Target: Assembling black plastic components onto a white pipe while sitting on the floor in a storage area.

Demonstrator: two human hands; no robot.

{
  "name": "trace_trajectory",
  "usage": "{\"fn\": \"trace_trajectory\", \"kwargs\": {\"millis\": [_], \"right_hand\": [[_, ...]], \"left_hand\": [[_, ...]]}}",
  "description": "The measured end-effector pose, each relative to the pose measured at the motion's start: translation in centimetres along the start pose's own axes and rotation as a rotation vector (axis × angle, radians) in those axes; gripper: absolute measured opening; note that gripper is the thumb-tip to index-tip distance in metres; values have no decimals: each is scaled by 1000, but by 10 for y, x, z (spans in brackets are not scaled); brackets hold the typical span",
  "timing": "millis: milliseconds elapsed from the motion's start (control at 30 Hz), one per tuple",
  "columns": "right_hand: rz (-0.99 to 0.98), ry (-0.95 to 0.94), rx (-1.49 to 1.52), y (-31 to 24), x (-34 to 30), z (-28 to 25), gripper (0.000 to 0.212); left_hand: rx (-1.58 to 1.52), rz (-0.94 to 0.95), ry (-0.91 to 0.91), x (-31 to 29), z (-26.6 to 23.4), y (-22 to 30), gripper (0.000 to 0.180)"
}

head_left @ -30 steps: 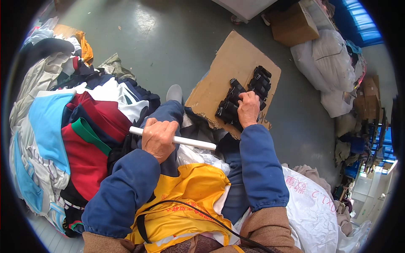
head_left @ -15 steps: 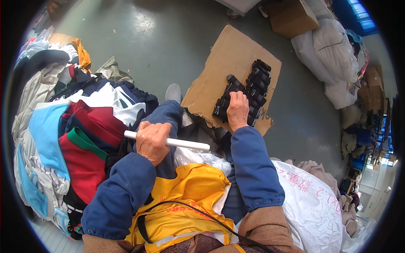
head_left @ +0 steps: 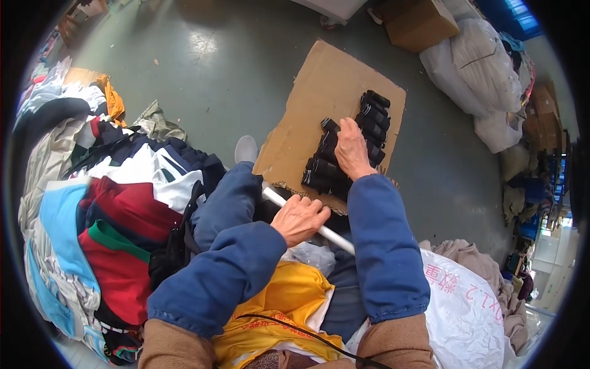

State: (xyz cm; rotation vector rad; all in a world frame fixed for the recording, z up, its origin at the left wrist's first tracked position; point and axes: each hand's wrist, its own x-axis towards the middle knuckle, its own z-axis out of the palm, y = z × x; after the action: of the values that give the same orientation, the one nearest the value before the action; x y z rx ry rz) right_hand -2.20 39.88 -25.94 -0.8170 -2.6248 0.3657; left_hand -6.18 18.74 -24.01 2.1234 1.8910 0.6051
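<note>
My left hand [head_left: 301,219] is closed round a slim white rod [head_left: 336,239], which slants across my lap from the cardboard's near edge down towards my right sleeve. On a flat sheet of brown cardboard [head_left: 305,86] ahead of me lie several small black rolls [head_left: 372,115], set close together in two rows. They look like rolled fabric. My right hand [head_left: 354,150] reaches over the rows, its fingers curled down on a black roll [head_left: 330,125] in the left row. The fingertips and part of that roll are hidden.
A heap of clothes [head_left: 126,206] rises at my left. White sacking [head_left: 461,307] lies by my right side, and a yellow bag-like cloth [head_left: 283,295] covers my lap. Farther off at the right are a cardboard box [head_left: 415,24] and stuffed white bags [head_left: 476,67].
My left hand has moved right and forward with the white rod, which now slants more steeply. My right hand stays at the black rolls, turned slightly. The view has shifted a little.
</note>
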Motion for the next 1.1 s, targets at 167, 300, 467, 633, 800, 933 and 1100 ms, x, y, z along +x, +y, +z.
{"fn": "trace_trajectory", "kwargs": {"millis": [167,300,467,633,800,933,1100], "right_hand": [[-98,-117,42,2,0,16,31],[-66,-141,11,-6,-3,13,22],[-64,-55,-30,-14,-11,22,15],[-47,-46,-185,-14,0,21,17],[-135,79,-69,-21,14,7,23],[-221,-211,-89,-25,6,6,22],[-198,-63,-61,-32,-1,6,25]], "left_hand": [[-35,-106,27,13,27,-13,20],[-41,-137,26,17,33,-16,19],[-35,-164,23,18,29,-18,17],[-35,-161,65,21,31,-17,18],[11,-152,57,13,33,-16,18],[-9,-137,106,11,37,-14,17],[14,-170,76,7,32,-16,14]]}}
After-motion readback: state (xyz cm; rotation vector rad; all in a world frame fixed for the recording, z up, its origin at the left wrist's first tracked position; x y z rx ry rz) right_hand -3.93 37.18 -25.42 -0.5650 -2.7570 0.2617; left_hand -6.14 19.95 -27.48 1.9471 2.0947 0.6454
